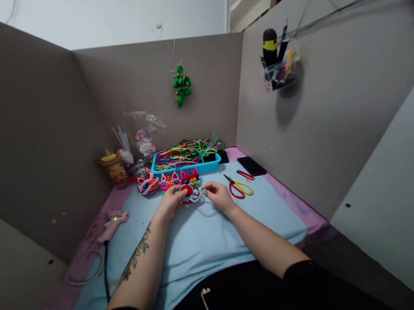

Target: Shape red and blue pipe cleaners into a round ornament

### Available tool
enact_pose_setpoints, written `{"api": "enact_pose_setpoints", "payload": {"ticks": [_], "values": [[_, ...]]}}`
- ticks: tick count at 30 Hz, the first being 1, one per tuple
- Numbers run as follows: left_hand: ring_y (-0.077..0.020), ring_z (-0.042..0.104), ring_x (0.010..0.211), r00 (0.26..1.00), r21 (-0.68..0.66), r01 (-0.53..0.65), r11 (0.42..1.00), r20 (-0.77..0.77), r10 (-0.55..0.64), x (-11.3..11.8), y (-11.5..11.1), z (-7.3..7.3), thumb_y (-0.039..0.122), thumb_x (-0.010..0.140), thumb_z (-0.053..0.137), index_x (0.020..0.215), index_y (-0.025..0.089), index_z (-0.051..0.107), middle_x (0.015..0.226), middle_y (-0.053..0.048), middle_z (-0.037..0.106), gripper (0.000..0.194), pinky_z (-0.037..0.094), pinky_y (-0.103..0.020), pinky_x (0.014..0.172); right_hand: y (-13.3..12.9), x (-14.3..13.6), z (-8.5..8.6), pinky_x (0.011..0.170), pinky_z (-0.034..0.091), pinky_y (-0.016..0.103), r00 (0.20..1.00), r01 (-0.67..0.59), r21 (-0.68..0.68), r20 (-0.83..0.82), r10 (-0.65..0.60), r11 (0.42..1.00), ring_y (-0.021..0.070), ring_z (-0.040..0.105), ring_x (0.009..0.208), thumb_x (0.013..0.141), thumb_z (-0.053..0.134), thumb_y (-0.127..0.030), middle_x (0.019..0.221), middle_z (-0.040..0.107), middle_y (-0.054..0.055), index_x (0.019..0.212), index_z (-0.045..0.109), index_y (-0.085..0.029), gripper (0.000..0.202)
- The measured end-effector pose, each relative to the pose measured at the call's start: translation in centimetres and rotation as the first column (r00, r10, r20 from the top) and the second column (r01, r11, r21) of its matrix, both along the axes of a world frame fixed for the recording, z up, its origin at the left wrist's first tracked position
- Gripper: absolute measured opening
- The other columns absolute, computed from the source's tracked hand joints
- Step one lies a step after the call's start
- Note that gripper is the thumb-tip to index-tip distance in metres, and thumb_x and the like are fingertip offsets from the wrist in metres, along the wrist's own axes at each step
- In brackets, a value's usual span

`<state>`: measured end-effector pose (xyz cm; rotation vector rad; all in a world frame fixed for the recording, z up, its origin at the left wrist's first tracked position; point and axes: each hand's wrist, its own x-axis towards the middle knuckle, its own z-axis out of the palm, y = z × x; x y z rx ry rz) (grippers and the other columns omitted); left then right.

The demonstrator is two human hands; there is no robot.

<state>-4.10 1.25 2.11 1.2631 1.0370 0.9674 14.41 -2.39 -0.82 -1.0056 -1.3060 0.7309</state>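
My left hand (172, 200) grips a small pipe-cleaner piece (193, 193), red with pale blue loops, at its left side. On its right, the fingers of my right hand (216, 193) are pinched at the end of a pale blue pipe cleaner. Both hands are raised a little over the light blue cloth (200, 239). Just behind them sit several finished-looking pipe-cleaner figures, among them a pink and orange one (148, 183) and a red one with horns (190, 174). The underside of the held piece is hidden by my fingers.
Behind the figures stands a blue tray (188, 170) of loose pipe cleaners. Red-and-yellow scissors (240, 189), a red cutter (245, 175) and a black phone (252, 166) lie to the right. A pink glue gun (113, 225) with its cord lies left, a drink cup (115, 172) behind it.
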Motion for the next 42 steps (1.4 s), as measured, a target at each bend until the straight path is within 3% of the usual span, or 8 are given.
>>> {"api": "enact_pose_setpoints", "payload": {"ticks": [6,15,20,25,29,32,42], "values": [[-0.005,0.031,0.035,0.999,0.011,0.041,0.999,-0.024,-0.041,-0.1,-0.3,0.3,0.037,0.062,0.074,0.098,0.012,0.06,0.041,0.007,0.044,0.046,0.014,-0.02,0.039,0.7,0.4,0.0,0.059,0.042,0.026,0.99,-0.06,-0.075,-0.132,0.05,0.995,0.0124,0.052,0.058,0.06,0.069,-0.029,0.064,0.062,0.0,0.069,0.067,-0.018,0.014],[-0.0052,0.032,0.038,0.997,0.011,0.074,0.997,-0.038,-0.073,0.0,-0.6,0.6,0.038,0.062,0.073,0.103,0.011,0.059,0.044,0.006,0.047,0.051,0.017,-0.02,0.041,1.6,0.2,-0.9,0.055,0.043,0.025,0.95,-0.067,-0.17,-0.311,0.011,0.983,0.0108,0.051,0.052,0.055,0.073,-0.034,0.055,0.06,-0.002,0.071,0.065,-0.017,0.024],[-0.0056,0.034,0.038,0.996,0.031,0.088,0.996,0.012,-0.089,0.1,-0.4,0.2,0.037,0.062,0.074,0.104,0.011,0.06,0.044,0.006,0.046,0.051,0.018,-0.02,0.041,1.2,-0.3,-1.1,0.057,0.045,0.026,0.983,-0.052,-0.086,-0.177,0.037,0.995,0.0121,0.053,0.053,0.062,0.068,-0.033,0.058,0.061,-0.002,0.073,0.064,-0.017,0.02],[-0.0052,0.035,0.038,0.993,0.043,0.087,0.995,0.073,-0.089,0.3,-0.2,-0.4,0.036,0.062,0.076,0.104,0.012,0.059,0.046,0.007,0.047,0.052,0.019,-0.02,0.04,0.3,-0.9,-0.8,0.06,0.046,0.027,0.996,0.072,0.013,0.052,-0.073,0.997,0.0145,0.056,0.061,0.068,0.062,-0.028,0.067,0.063,0.0,0.079,0.062,-0.019,0.014],[-0.0051,0.037,0.039,0.991,0.058,0.072,0.996,0.11,-0.078,0.4,0.1,-0.7,0.036,0.061,0.077,0.104,0.012,0.058,0.049,0.006,0.049,0.053,0.022,-0.019,0.041,0.0,-1.0,-0.6,0.084,0.044,0.036,0.937,0.189,0.157,0.265,-0.226,0.969,0.021,0.056,0.091,0.068,0.061,-0.02,0.087,0.063,0.004,0.07,0.065,-0.021,0.004],[-0.0048,0.036,0.039,0.99,0.058,0.075,0.995,0.119,-0.082,0.4,0.2,-0.9,0.036,0.06,0.077,0.104,0.012,0.058,0.049,0.007,0.048,0.054,0.022,-0.019,0.041,0.2,-1.2,-0.7,0.097,0.036,0.042,0.901,0.234,0.178,0.329,-0.282,0.956,0.0244,0.049,0.107,0.066,0.064,-0.016,0.105,0.057,0.007,0.067,0.067,-0.022,0.006],[-0.004,0.036,0.038,0.987,0.008,0.038,0.999,0.159,-0.039,0.3,0.3,-0.7,0.035,0.06,0.078,0.103,0.012,0.058,0.048,0.006,0.05,0.053,0.023,-0.018,0.039,0.7,-1.1,-1.5,0.099,0.035,0.044,0.888,0.153,0.153,0.412,-0.204,0.976,0.0255,0.045,0.112,0.068,0.064,-0.018,0.112,0.054,0.008,0.076,0.067,-0.023,0.01]]}}
